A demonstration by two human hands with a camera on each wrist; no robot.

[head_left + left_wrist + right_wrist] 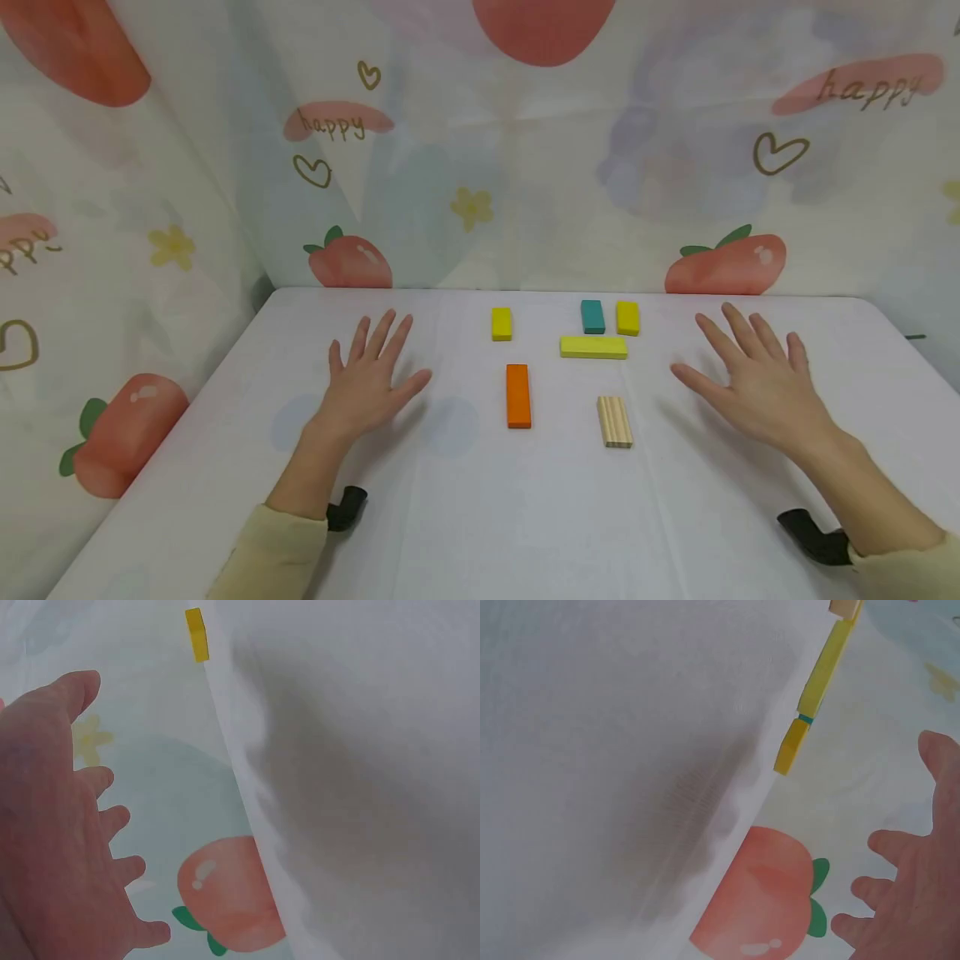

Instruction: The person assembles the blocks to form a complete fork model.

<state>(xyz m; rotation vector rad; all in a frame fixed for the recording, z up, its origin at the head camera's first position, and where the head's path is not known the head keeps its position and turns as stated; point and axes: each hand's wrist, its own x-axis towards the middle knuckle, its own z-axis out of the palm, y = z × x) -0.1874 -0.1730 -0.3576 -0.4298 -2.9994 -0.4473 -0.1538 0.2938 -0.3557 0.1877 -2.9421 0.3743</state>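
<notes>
My left hand [363,387] hovers with spread fingers over the left part of the white table, holding nothing. On the other side my right hand [768,392] is likewise spread and free of any object. Between them lie several flat blocks: an orange block [518,397], a striped wooden block [615,422], a long yellow-green block [593,347], a teal block [592,317], a yellow block [627,318] at its right and another yellow block [502,324] farther left. In the left wrist view one yellow block [197,635] shows. The right wrist view has the yellow-green block [825,669] beside the spread fingers.
A white cloth covers the table [465,525]. Its back edge meets a printed curtain [525,183] with fruit and hearts. Black curved pieces [347,508] stick out near both wrists, by the cream sleeves [270,554].
</notes>
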